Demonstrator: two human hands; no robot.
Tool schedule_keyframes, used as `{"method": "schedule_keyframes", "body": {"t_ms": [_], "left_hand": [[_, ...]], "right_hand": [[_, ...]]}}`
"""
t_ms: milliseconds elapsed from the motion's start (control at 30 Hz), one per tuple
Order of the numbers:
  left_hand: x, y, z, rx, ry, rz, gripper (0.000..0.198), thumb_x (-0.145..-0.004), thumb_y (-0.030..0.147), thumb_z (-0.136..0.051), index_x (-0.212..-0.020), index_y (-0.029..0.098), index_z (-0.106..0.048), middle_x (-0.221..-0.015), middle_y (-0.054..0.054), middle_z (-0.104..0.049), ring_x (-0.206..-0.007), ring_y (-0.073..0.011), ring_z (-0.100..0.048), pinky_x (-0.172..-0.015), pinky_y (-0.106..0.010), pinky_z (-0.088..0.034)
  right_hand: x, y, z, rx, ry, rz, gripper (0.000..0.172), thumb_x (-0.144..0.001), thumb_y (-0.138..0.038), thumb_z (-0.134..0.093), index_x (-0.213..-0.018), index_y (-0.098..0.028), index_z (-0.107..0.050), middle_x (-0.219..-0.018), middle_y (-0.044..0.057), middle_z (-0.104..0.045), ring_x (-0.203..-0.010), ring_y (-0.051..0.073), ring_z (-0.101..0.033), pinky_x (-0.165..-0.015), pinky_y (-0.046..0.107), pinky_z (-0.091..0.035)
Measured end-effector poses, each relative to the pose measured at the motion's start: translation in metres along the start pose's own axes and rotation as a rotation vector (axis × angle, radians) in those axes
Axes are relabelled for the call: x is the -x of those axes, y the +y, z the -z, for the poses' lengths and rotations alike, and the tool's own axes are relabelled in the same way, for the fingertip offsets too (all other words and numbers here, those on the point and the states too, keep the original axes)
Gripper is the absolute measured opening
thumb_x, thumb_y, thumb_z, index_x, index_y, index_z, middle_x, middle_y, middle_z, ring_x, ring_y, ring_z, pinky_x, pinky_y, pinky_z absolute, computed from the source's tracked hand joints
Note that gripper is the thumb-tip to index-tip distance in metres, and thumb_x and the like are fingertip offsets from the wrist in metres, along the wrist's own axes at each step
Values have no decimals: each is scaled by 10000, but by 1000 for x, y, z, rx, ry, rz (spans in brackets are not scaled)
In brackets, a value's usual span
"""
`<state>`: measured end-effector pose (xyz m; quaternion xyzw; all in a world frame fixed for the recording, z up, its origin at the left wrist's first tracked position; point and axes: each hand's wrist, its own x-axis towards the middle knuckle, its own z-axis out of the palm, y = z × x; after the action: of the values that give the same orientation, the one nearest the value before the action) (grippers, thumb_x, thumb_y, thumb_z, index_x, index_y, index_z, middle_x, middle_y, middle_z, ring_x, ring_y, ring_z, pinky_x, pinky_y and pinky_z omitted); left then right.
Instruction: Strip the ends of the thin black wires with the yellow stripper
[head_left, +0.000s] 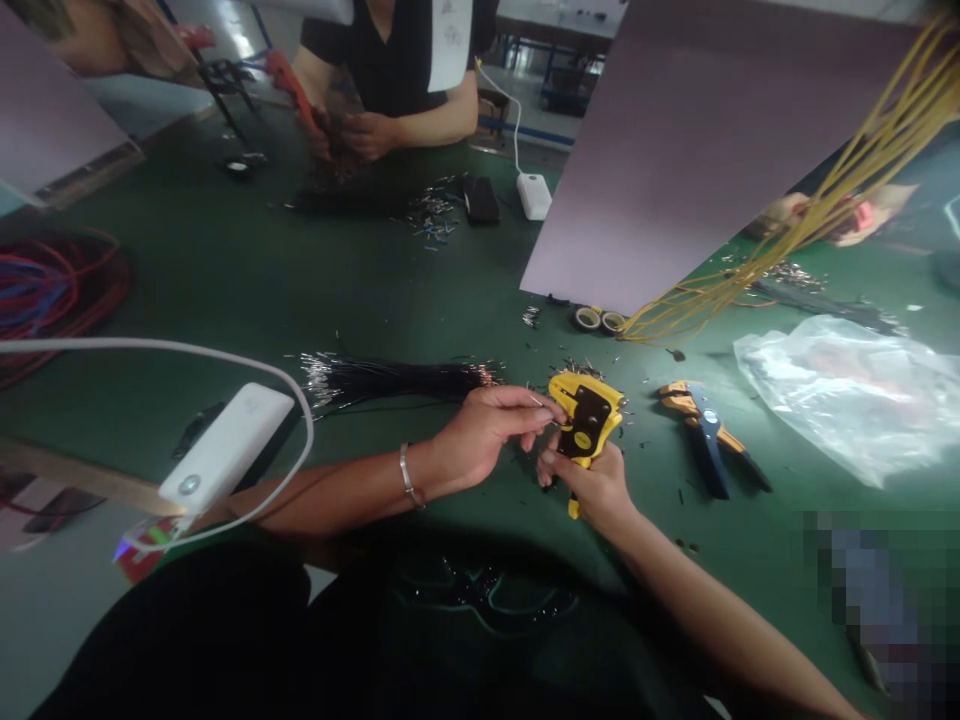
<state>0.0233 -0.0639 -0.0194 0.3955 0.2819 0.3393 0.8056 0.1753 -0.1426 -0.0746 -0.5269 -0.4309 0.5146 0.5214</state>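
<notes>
My right hand (600, 485) is wrapped round the grip of yellow-and-black crimping pliers (589, 412), held with the head pointing away from me. My left hand (491, 435), with a bracelet at its wrist, pinches a thin wire (536, 402) close to the pliers' left side. Its tip is too small to make out. Just beyond my left hand lies a bundle of black wires (397, 380) with pale metal ends at the left and coppery ends at the right. Small loose terminals (581, 368) are scattered behind the pliers' head.
Orange-and-black wire strippers (709, 430) and a clear plastic bag (847, 400) lie to the right. At left are a white power bank (229, 440) with its cable and red-blue wire coils (45, 290). Yellow wires (810, 220) hang beside a pale panel (660, 140). A co-worker's hands (367, 135) work across the table.
</notes>
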Motion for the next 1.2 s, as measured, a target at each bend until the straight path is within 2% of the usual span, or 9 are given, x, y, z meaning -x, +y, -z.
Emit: {"method": "schedule_keyframes", "body": {"t_ms": [100,200,367,600,733,933,1033,1100,1200], "left_hand": [[-1,-1,0,55,-96,43,121,-765,237,-688,-811,131,-722,-857,-82,-700,-583,-88,-552,-558,-252,-440],[-3,-3,-1,93,-146,90,169,-776,291,-687,-783,123,-689,-746,-70,-671,-594,-118,-589,-542,-259,-465],[-1,-1,-2,57,-81,135,141,-761,243,-686,-703,124,-637,-554,-8,-574,-441,-70,-481,-408,-208,-340],[5,7,-5,45,15,194,101,-713,156,-667,-638,116,-613,-527,-4,-537,-441,-55,-449,-387,-189,-220],[5,10,-5,13,28,205,77,-701,133,-655,-633,115,-622,-506,0,-509,-440,-53,-426,-393,-192,-194],[5,8,-2,-20,16,207,122,-700,138,-657,-594,117,-601,-496,2,-492,-433,-47,-402,-392,-194,-174],[6,3,0,-32,24,242,95,-705,140,-654,-621,112,-619,-479,6,-487,-415,-45,-393,-384,-193,-170],[6,2,0,-39,20,291,86,-712,146,-655,-641,105,-630,-459,10,-477,-396,-43,-379,-376,-192,-162],[3,8,1,-29,-18,291,89,-733,162,-655,-670,102,-633,-471,7,-488,-398,-42,-381,-371,-185,-165]], "right_hand": [[0,-2,-4,-46,14,-6,200,-743,-328,-737,-731,-195,-588,-578,-7,-597,-469,148,-537,-481,314,-479],[-1,-4,-7,-82,-13,22,183,-730,-303,-742,-718,-190,-599,-600,0,-616,-473,139,-539,-470,292,-467],[0,-2,-8,49,-31,23,152,-768,-297,-697,-715,-171,-629,-571,11,-618,-482,131,-526,-486,274,-452],[-2,-11,-7,243,11,61,158,-700,-295,-688,-654,-189,-581,-536,-8,-579,-486,131,-491,-474,262,-412],[-1,-8,-4,355,66,69,129,-701,-278,-659,-664,-193,-569,-552,-15,-568,-490,128,-478,-479,263,-391],[-1,-6,-2,441,67,81,78,-691,-232,-654,-728,-190,-600,-588,-23,-595,-520,130,-500,-509,260,-405],[-5,-18,6,318,104,46,80,-681,-220,-666,-713,-191,-598,-562,-19,-600,-496,138,-519,-498,270,-422],[-9,-30,16,131,175,32,78,-708,-224,-656,-715,-199,-582,-520,-18,-590,-468,151,-534,-501,294,-449],[-12,-43,29,13,288,119,111,-728,-234,-685,-756,-205,-581,-565,-2,-608,-516,167,-574,-545,316,-478]]}}
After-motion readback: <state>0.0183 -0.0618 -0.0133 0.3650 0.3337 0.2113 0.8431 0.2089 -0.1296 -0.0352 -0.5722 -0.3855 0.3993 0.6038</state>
